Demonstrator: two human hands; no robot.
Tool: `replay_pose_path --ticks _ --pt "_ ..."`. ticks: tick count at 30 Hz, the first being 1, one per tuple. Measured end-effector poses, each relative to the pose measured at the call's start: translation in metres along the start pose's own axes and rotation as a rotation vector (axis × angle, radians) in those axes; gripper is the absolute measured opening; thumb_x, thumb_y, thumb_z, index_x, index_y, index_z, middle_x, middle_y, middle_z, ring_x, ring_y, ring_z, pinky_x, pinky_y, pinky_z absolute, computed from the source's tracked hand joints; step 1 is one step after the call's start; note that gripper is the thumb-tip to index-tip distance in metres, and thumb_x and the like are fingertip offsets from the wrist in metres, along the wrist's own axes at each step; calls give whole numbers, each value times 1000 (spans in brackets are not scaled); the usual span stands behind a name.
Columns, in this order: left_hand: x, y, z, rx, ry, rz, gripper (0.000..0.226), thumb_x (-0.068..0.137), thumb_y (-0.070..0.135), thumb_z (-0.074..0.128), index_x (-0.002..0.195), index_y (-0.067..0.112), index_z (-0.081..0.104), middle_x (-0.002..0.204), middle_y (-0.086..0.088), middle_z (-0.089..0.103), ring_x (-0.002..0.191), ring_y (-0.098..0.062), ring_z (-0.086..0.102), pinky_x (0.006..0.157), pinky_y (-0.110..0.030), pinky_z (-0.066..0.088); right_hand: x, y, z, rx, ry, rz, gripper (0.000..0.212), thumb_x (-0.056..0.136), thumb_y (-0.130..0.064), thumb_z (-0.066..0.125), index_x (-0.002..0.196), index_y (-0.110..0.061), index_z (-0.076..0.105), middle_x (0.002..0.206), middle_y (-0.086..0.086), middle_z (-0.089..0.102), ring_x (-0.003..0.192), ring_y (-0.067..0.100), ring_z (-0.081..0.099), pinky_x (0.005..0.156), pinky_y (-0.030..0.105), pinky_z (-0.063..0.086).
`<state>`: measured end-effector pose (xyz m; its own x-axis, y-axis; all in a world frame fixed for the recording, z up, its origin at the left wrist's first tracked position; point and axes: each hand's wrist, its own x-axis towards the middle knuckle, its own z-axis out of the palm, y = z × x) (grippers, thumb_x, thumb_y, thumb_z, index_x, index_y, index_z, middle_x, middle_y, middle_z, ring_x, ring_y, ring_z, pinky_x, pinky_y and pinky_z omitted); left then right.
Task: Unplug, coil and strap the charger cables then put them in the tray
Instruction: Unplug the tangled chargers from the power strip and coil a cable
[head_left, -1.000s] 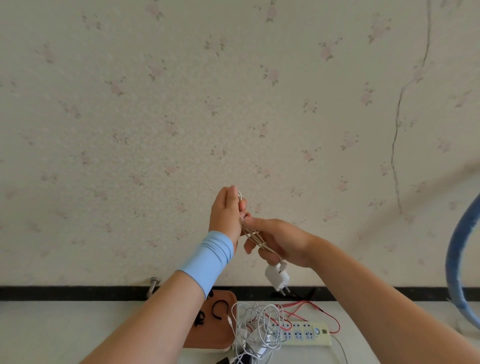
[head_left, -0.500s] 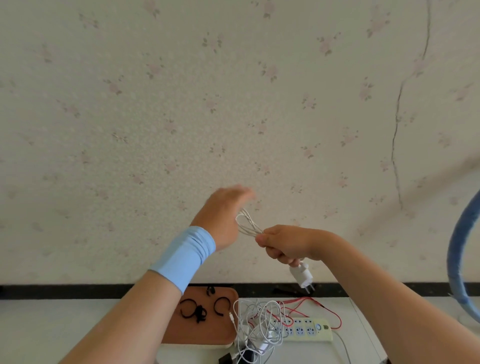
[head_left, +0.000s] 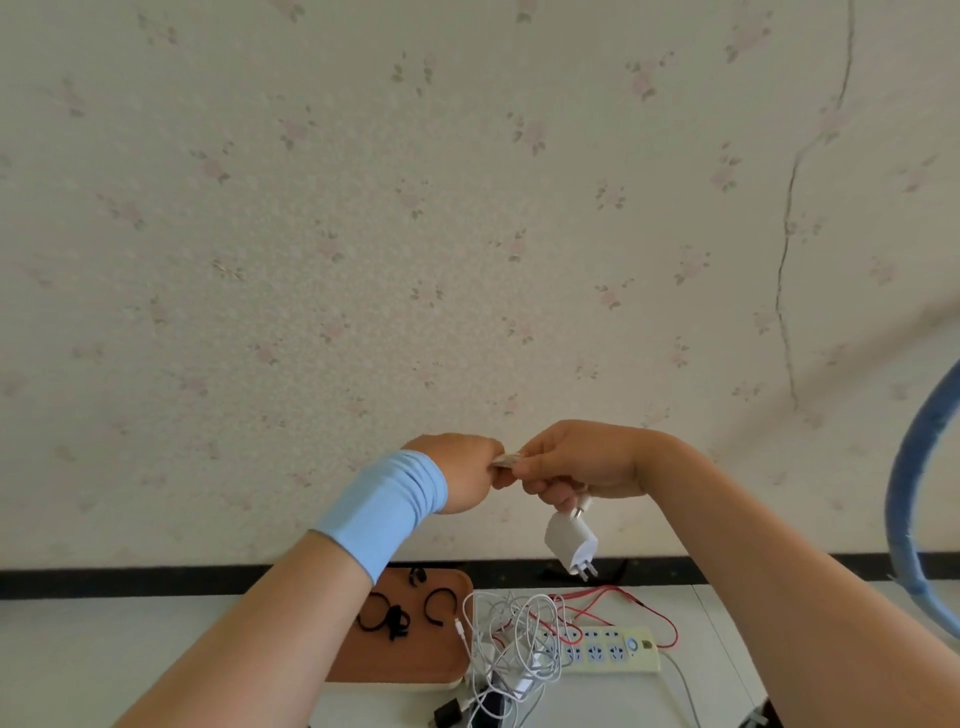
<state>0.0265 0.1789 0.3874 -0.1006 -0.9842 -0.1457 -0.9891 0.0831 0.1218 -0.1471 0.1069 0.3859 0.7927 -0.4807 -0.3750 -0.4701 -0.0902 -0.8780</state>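
Left hand and right hand both pinch the coiled cable, adapter dangling.

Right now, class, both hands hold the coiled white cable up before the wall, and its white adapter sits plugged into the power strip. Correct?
No. The head view shows the white adapter hanging free below the right hand, above the power strip, not plugged in. The left hand and right hand do hold the coiled white cable up before the wall.
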Motion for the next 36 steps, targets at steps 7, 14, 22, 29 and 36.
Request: replay_pose_path --ticks 7,14,22,29,36 --pt "-6 -13 -5 -623 1 -90 45 88 59 54 75 17 59 67 2 44 60 -16 38 61 -28 35 2 2 6 -374 167 -40 33 106 -39 46 92 -23 71 86 -8 76 83 4 65 100 32 41" --pt "-6 -20 -2 -1100 129 -113 34 99 42 50 77 16 53 57 6 36 51 -12 30 55 -26 34 2 2 10 -45 171 -141 32 108 -29 43 95 -11 66 88 6 73 83 14 65 90 34 50" --pt "-2 -22 -1 -1218 234 -132 25 89 29 67 73 19 50 54 5 38 52 -13 34 55 -28 35 3 0 10 170 203 -206 46 109 -39 28 99 -10 62 92 11 71 107 32 63 113 51 35" --pt "3 -19 3 -1367 372 -117 23 88 33 67 75 20 52 55 5 39 54 -14 37 62 -34 40 0 -3 17 395 176 -133 48 108 -46 31 99 -9 60 82 9 65 89 30 67 85 39 52" --pt "3 -6 7 -1636 292 7 20 86 25 72 82 16 55 59 1 42 54 -12 40 57 -28 39 6 -9 33 322 241 -150 50 108 -50 30 74 -18 48 70 3 58 69 22 60 73 34 49"
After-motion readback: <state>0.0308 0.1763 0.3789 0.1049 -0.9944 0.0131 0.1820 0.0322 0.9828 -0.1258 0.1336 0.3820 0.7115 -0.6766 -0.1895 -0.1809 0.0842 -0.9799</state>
